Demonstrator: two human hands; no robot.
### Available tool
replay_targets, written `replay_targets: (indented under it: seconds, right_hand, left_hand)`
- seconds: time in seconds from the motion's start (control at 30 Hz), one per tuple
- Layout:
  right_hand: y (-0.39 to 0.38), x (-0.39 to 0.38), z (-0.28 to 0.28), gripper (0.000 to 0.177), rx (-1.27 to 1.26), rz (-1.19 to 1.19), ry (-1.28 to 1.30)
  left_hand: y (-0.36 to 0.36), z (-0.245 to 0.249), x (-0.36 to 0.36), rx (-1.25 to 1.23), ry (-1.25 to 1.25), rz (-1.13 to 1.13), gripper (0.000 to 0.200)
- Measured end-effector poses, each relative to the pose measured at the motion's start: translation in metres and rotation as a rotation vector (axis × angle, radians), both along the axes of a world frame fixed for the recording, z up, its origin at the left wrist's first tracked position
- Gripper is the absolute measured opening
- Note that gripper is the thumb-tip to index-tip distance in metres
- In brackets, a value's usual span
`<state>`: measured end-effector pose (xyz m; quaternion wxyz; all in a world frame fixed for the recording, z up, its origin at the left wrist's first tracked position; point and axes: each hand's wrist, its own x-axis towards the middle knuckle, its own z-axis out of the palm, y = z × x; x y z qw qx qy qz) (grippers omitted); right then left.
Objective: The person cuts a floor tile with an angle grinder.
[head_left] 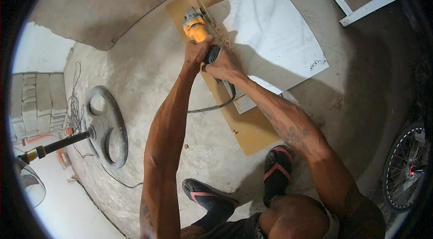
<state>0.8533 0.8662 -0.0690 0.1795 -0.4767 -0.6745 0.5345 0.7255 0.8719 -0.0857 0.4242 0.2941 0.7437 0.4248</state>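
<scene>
A yellow angle grinder (195,29) with a grey head points away from me, over the edge of a white marble-patterned slab (275,31). Its thin cutting disc (201,6) stands on edge at the slab's left side. My left hand (196,52) is wrapped round the yellow body. Behind it, my right hand (223,64) grips the black rear part. A dark cord (214,108) runs back from the tool and curves left. Beneath the slab lies a brown board (252,134). Reddish-brown dust is scattered along the slab's edge, beside the disc.
My sandalled feet (209,191) rest on the concrete floor close to the boards. On the left is a fan's round base (106,126) with loose wires (76,103) nearby. A bicycle wheel (403,167) is at right; a white metal frame (370,6) lies upper right.
</scene>
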Motion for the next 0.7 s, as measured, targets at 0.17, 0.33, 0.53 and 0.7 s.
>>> replay_targets:
  seconds: [0.17,0.33,0.53,0.7]
  right_hand:
    - [-0.001,0.003,0.01,0.043,-0.025,-0.006,-0.014]
    - [0.011,-0.003,0.009,0.041,0.02,0.045,-0.071]
    - [0.015,-0.011,-0.016,0.041,0.076,-0.013,-0.073]
    - [0.003,0.005,0.024,0.043,-0.034,0.007,-0.069]
  left_hand:
    - [-0.001,0.001,0.001,0.012,-0.029,0.016,0.04]
    - [0.01,-0.002,-0.01,0.054,-0.022,-0.038,0.041]
    - [0.011,0.0,-0.009,-0.004,0.005,-0.004,0.043]
    - [0.002,0.003,-0.004,0.025,-0.027,-0.036,0.042]
